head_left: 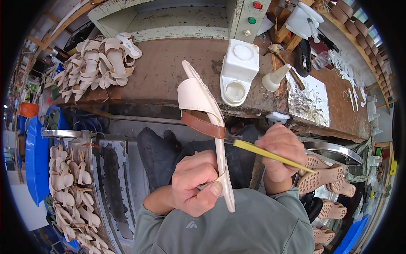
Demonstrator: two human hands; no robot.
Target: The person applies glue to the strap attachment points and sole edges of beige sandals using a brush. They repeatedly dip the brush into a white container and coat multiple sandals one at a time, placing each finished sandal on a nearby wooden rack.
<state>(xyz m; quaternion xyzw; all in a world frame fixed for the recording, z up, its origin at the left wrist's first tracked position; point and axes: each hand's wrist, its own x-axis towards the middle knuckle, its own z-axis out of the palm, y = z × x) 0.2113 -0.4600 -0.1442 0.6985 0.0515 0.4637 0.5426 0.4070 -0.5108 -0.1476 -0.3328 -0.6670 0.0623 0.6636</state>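
Observation:
A cream sandal point(198, 99) with a brown strap stands on edge, toe up, in front of my chest. My left hand point(194, 182) is closed around its heel end, with the thumb against the sole edge. Between the fingers of my right hand point(281, 150) is a brush point(249, 148) with a flat yellow handle. Its dark bristles are at the sandal's sole edge, just below the brown strap; I cannot tell whether they touch. Beyond the sandal, a white plastic dispenser point(240, 63) with a round cup stands on the workbench point(169, 59).
A pile of cream sandal uppers point(95, 63) lies on the bench's left. More are heaped on a rack point(72, 190) at my left. Beige soles point(323, 175) are stacked at my right. A cone-nosed bottle point(275, 78) stands beside a stained white sheet point(308, 99). A metal cabinet point(177, 25) stands behind.

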